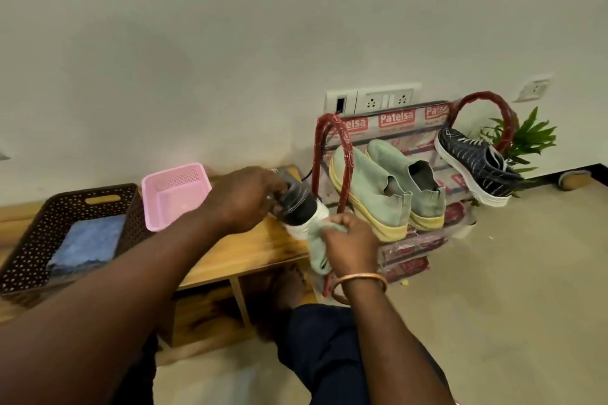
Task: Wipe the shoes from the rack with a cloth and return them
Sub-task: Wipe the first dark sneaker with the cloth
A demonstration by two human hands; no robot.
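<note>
The dark shoe point(297, 204), white-soled, is held just left of the rack point(330, 148) — the left hand point(245, 199) grips its upper, fingers curled round it. The right hand point(350, 245) pinches a pale green cloth point(317, 253) against the sole. On the rack lie two green shoes point(371, 184) and a navy shoe point(477, 164); well left of it stand a pink basket point(176, 194) and a brown basket point(65, 204).

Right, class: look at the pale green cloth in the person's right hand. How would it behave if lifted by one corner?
Probably floppy: the pale green cloth droops below the right hand gripping it. Likely light, since that one hand holds it bunched. Probably not slippery: it looks like soft fabric, folding against the shoe in the left hand.
</note>
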